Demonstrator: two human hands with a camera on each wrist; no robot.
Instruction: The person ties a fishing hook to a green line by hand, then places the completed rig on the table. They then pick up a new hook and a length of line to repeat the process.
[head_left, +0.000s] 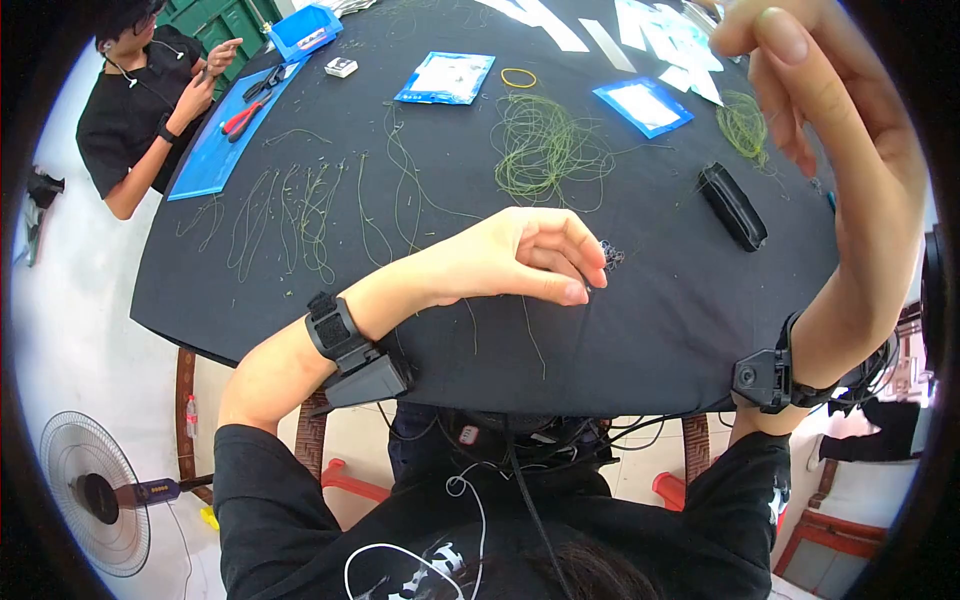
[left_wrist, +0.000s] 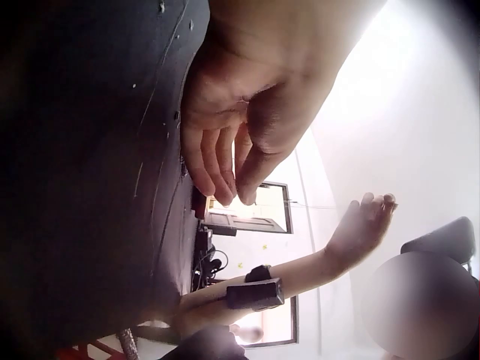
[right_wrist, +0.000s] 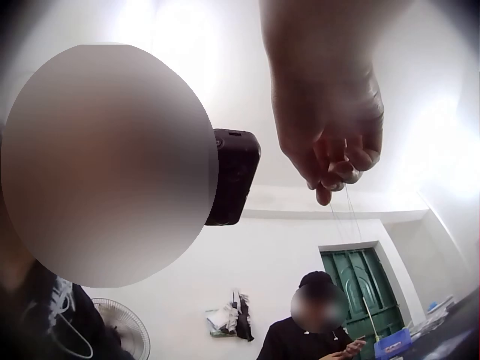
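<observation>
Low over the black table, my left hand (head_left: pixel 530 258) has its fingers bent toward the thumb. In the left wrist view the thumb and fingertips of that hand (left_wrist: pixel 244 112) meet on a fine thread (left_wrist: pixel 304 204). A small dark, shiny tangle (head_left: pixel 612 256) lies just beyond the fingers. My right hand (head_left: pixel 840 110) is raised high at the right. In the right wrist view its curled fingers (right_wrist: pixel 330 166) pinch thin thread (right_wrist: pixel 351 204) that hangs below them. How the thread runs between the hands cannot be told.
Green cord coils (head_left: pixel 545 150) and loose strands (head_left: pixel 300 215) lie across the black table (head_left: pixel 640 350). Beyond are blue-edged packets (head_left: pixel 447 78), a yellow band (head_left: pixel 518 77), a black case (head_left: pixel 732 207) and red-handled pliers (head_left: pixel 242 121). A person (head_left: pixel 140 100) sits at the far left.
</observation>
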